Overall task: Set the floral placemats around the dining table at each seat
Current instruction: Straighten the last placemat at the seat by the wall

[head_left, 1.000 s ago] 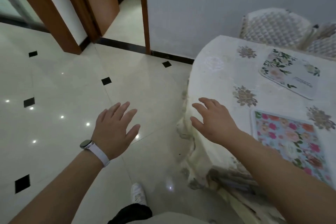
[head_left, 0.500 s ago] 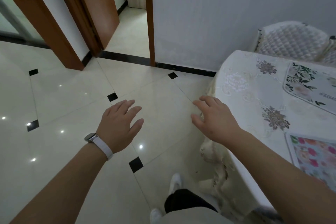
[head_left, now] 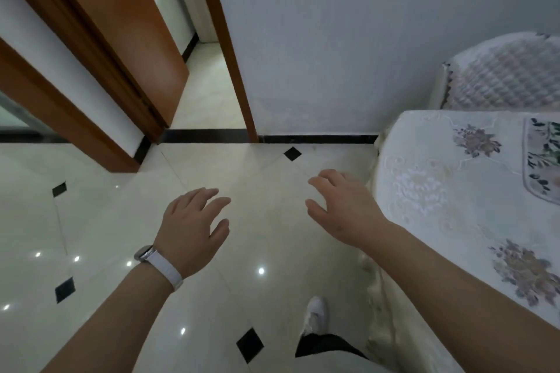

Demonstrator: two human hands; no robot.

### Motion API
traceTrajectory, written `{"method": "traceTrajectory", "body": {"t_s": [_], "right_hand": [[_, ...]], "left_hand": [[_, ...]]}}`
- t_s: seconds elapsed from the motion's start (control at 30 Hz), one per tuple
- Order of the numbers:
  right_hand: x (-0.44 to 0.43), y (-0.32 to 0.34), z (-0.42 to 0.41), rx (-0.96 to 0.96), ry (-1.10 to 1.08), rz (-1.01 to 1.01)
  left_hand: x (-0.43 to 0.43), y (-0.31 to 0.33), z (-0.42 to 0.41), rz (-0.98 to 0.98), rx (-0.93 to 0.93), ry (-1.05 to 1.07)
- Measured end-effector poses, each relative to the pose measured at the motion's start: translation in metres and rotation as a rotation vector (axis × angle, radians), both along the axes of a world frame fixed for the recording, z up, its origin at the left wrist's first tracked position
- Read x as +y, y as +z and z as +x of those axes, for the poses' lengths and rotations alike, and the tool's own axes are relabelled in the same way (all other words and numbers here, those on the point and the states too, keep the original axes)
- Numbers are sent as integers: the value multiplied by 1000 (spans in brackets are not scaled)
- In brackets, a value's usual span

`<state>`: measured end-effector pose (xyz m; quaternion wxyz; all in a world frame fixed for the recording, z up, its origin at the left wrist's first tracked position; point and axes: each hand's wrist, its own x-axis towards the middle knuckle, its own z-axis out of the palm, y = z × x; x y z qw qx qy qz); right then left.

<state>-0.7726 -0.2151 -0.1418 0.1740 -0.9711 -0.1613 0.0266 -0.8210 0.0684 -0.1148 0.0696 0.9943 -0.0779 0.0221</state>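
The dining table (head_left: 430, 191), under a cream embroidered cloth, fills the right side of the view. A white placemat with green leaves and pale flowers (head_left: 542, 160) lies on it at the right edge, partly cut off by the frame. My left hand (head_left: 194, 230), with a white watch on the wrist, hovers over the floor, fingers apart and holding nothing. My right hand (head_left: 342, 212) hangs just left of the table's edge, also empty with fingers spread.
A quilted chair back (head_left: 500, 76) stands behind the table against the grey wall. Two wooden door frames and an open brown door (head_left: 121, 24) lie ahead on the left. Glossy tiles with black diamonds cover the floor. My white shoe (head_left: 316, 315) is below.
The view has swung left and away from the table. The pink floral placemat has left the frame and only part of the white one still shows. Both hands stay empty.
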Motion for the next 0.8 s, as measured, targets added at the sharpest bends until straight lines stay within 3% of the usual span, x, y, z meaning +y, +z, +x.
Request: {"method": "traceTrajectory", "body": {"t_s": [0.3,0.8], "right_hand": [[-59,22,104,-69,-182,13],[-131,17,212,-23,-638,-87]], "left_hand": [[-55,15,149,19,-40,-125],[-150,-11,385,-120,-12,-579]]}}
